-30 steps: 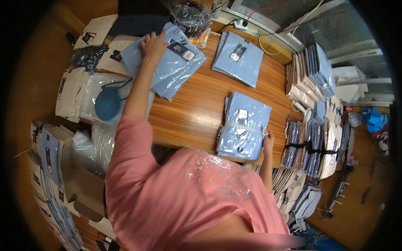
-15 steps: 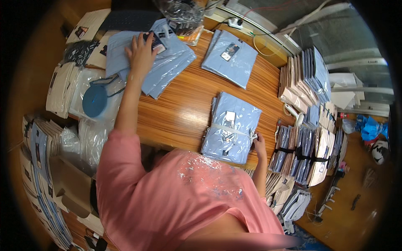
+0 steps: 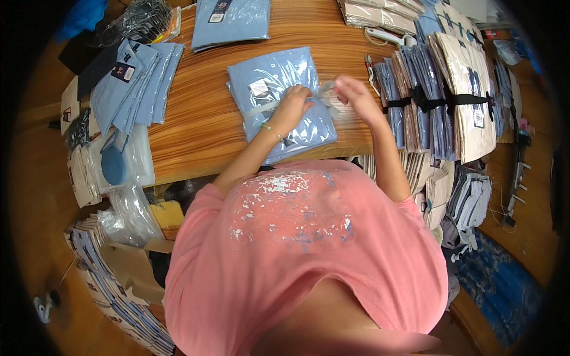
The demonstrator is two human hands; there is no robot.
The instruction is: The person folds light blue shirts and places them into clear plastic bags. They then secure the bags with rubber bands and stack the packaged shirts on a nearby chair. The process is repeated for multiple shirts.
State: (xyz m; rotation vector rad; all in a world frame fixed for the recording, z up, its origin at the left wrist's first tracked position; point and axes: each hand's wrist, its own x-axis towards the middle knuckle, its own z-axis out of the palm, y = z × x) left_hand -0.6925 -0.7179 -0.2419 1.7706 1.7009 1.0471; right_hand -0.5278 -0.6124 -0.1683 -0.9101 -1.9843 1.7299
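Observation:
A bundle of folded blue shirts in clear plastic lies on the wooden table, bound around its middle by a pale grey strip. My left hand rests on top of the bundle, fingers curled in on the strip. Just off the bundle's right edge, my right hand is raised and slightly blurred. Its fingertips are pinched together at the strip's loose end, while another end dangles below. A pale label shows through the plastic left of my left hand.
Fanned blue shirts lie at the left, above a round blue tape roll. Another blue stack sits at the far edge. Upright shirt bundles with a black strap line the right side. An open carton stands lower left.
My left hand has left the fanned shirts at the left and come onto the bundle. My right hand has risen from the bundle's side with the strip's end. The view has shifted.

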